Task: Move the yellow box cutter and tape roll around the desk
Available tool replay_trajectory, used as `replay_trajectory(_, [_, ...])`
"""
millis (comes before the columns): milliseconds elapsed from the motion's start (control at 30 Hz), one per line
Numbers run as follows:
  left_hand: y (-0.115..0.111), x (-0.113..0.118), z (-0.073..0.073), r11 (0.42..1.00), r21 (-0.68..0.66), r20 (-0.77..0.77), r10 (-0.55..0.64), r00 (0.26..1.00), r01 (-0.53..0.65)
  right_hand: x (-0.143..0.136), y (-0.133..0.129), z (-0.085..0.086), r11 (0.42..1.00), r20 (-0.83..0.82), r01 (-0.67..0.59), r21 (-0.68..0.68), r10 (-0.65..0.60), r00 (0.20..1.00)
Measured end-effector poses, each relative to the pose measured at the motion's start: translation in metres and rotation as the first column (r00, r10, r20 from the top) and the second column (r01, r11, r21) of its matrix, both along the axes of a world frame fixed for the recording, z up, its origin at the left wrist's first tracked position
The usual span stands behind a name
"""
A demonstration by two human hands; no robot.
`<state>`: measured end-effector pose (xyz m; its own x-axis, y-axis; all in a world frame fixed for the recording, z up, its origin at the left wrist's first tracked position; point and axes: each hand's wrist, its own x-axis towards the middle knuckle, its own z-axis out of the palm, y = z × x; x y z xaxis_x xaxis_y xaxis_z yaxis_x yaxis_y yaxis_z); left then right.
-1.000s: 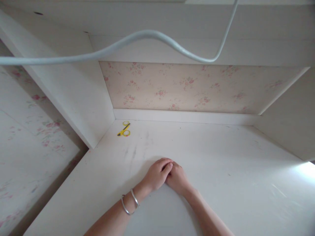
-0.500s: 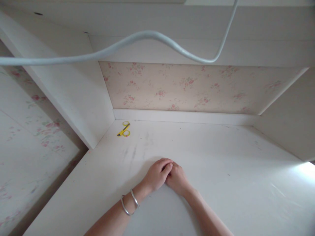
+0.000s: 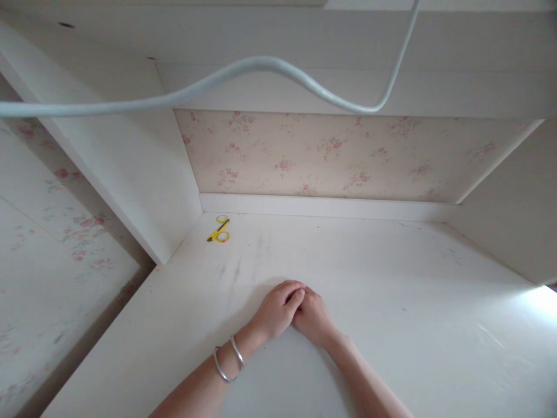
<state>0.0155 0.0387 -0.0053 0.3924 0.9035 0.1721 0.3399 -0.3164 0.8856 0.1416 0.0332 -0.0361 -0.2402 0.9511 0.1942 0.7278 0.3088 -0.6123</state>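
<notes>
My left hand (image 3: 275, 310) lies on the white desktop (image 3: 391, 273), closed over the fingers of my right hand (image 3: 315, 318). The two are clasped together near the middle of the front part of the desk. My right hand looks curled, with its fingers mostly hidden under the left. Two silver bangles (image 3: 221, 367) circle my left wrist. Farther back on the left, apart from both hands, lies a yellow and black utility knife (image 3: 218, 230). Beside it are two thin yellow rings (image 3: 228, 237), perhaps tape rolls.
A pale cable (image 3: 261, 61) crosses the upper view, close to the camera. White side panels (image 3: 143, 168) and an overhead shelf (image 3: 348, 40) enclose the desk. Floral wallpaper (image 3: 304, 151) covers the back. Grey smudges mark the desktop, whose left edge runs diagonally.
</notes>
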Motion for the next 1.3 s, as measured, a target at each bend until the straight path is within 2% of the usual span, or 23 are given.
replay_trajectory(1300, [0.0010,0.0004,-0.0031,1.000,0.015,0.020,0.004,1.000,-0.004,-0.0003,-0.0005,0.0032,1.000,0.025,-0.002,-0.006,0.002,1.000])
